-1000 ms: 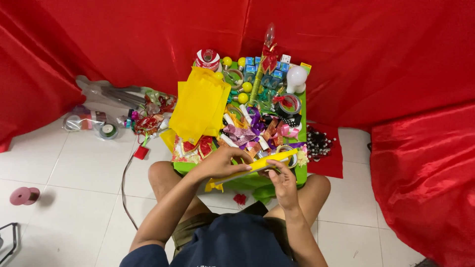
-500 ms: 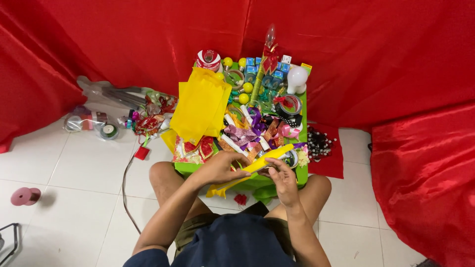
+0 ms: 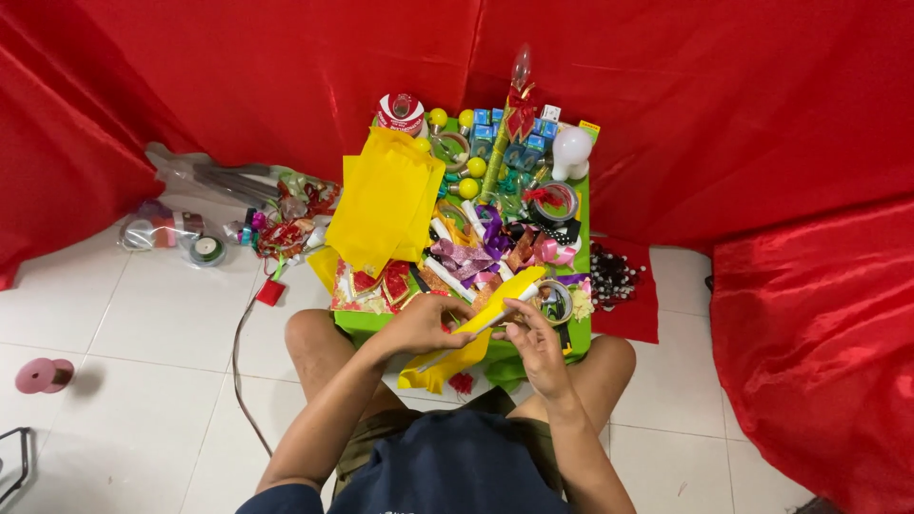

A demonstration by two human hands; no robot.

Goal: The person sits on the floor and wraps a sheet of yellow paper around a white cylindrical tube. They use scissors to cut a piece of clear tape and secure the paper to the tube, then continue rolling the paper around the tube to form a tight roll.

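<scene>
Yellow strip (image 3: 495,303) (paper, likely) gripped by left hand (image 3: 419,324) at lower end, pinched by right hand (image 3: 533,335) midway, over green table (image 3: 583,249); wrapping step judged underway; steady tension needed next.

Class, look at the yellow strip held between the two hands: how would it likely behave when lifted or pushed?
The yellow strip looks thin and probably light. Its lower end droops below the left hand, so it is likely floppy rather than stiff. Held between that hand and the right hand, it seems apt to crease or tear if pulled hard.
</scene>
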